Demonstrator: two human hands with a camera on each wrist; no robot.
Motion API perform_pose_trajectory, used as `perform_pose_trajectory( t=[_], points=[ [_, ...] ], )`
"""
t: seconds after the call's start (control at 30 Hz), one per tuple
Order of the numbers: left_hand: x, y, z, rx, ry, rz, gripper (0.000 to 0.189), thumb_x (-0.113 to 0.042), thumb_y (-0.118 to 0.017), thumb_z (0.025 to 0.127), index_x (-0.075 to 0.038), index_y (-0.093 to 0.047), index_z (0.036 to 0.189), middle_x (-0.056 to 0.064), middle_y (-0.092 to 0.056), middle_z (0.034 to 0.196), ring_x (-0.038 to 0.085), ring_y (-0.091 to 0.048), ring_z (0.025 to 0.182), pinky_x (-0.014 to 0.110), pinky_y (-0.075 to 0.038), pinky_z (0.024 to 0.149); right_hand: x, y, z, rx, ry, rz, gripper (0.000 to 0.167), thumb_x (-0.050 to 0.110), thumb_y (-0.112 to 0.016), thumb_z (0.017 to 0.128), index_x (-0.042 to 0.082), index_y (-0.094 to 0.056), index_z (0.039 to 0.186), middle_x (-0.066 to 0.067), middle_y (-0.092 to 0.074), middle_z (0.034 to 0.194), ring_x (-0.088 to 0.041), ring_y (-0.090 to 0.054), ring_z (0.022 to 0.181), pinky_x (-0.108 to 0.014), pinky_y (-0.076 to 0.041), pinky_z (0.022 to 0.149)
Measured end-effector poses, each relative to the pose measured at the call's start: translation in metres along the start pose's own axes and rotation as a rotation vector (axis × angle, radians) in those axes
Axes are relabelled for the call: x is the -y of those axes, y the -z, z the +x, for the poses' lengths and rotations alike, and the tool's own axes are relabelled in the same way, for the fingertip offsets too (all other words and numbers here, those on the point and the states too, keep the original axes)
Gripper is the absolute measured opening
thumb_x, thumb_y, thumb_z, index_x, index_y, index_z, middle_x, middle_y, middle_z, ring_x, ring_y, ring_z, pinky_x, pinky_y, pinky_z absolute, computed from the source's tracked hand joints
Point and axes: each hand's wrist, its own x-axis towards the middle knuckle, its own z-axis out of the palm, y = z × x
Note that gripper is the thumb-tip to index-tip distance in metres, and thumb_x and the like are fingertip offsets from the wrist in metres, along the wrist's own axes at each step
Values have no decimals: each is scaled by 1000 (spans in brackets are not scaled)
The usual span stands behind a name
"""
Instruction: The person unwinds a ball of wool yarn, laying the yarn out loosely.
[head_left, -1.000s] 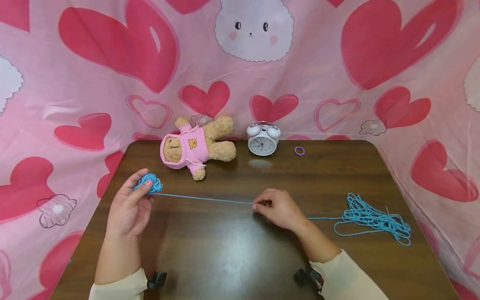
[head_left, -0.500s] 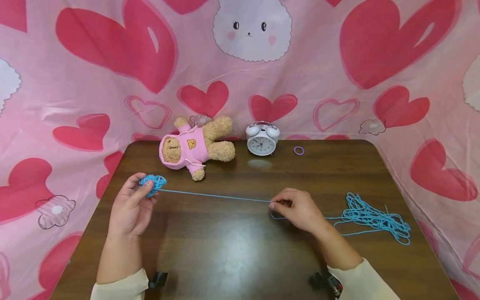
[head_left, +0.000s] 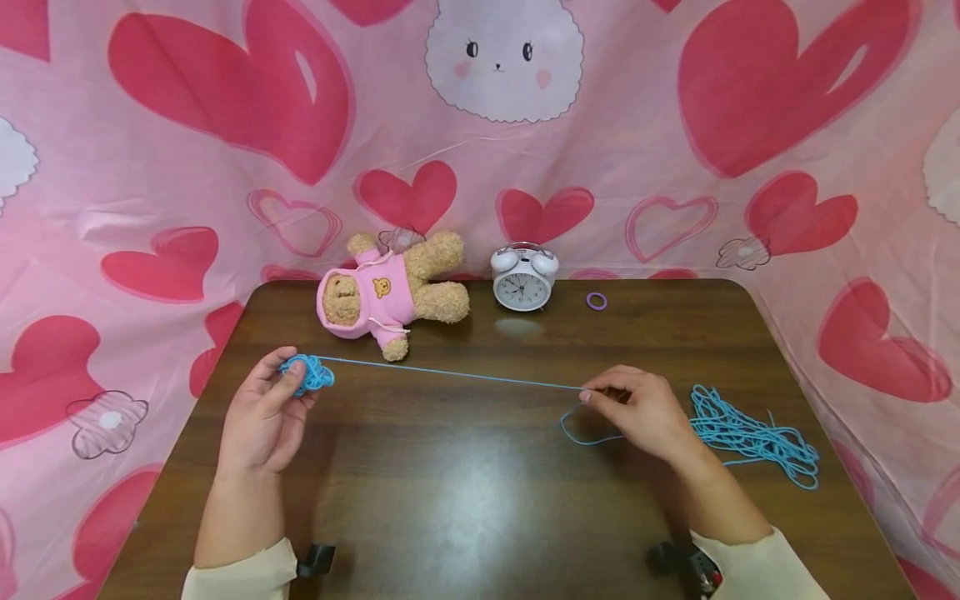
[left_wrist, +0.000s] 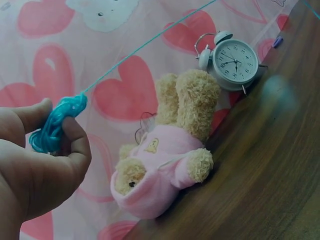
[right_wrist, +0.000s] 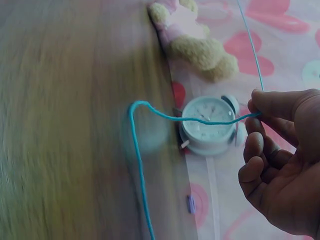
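My left hand (head_left: 264, 417) holds a small wound ball of blue yarn (head_left: 313, 375) between thumb and fingers, raised over the table's left side. In the left wrist view the yarn ball (left_wrist: 60, 122) shows its wrapped strands, with one strand leaving its top. That strand (head_left: 450, 372) runs straight and taut across to my right hand (head_left: 641, 408), which pinches it between thumb and forefinger. Past the pinch, in the right wrist view, slack yarn (right_wrist: 141, 170) droops in a bend. A loose heap of the same yarn (head_left: 757, 437) lies on the table at the right, partly behind my right wrist.
A teddy bear (head_left: 390, 292) in a pink hoodie lies on its back at the rear of the brown table (head_left: 465, 492). Beside it stand a white twin-bell alarm clock (head_left: 522, 283) and, farther right, a purple ring (head_left: 596, 302). A pink heart-print cloth (head_left: 480, 150) hangs behind.
My right hand has moved right, lengthening the taut strand, and a slack loop now shows beneath it. My left hand has shifted slightly; the strand now leaves the ball higher up.
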Motion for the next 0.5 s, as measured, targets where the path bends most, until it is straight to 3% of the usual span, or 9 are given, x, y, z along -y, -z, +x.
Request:
perform_pose_trajectory(
  t=[0.23, 0.5],
  points=[
    [4, 2, 0, 17, -1, -11, 27, 8, -48, 105, -9, -65, 118, 7, -68, 101, 17, -70, 87, 24, -55, 72, -10, 19, -9, -30, -65, -40, 4, 28, -80, 94, 25, -82, 96, 12, -73, 93, -9, -60, 76, -24, -49, 64],
    [4, 4, 1, 8, -15, -20, 26, 10, -48, 104, -8, -62, 118, 7, -66, 101, 17, -69, 88, 24, -55, 73, -21, 40, -23, -67, -85, -82, 4, 29, -80, 93, 26, -81, 96, 11, -74, 93, -6, -59, 75, -20, -46, 64]
  ],
)
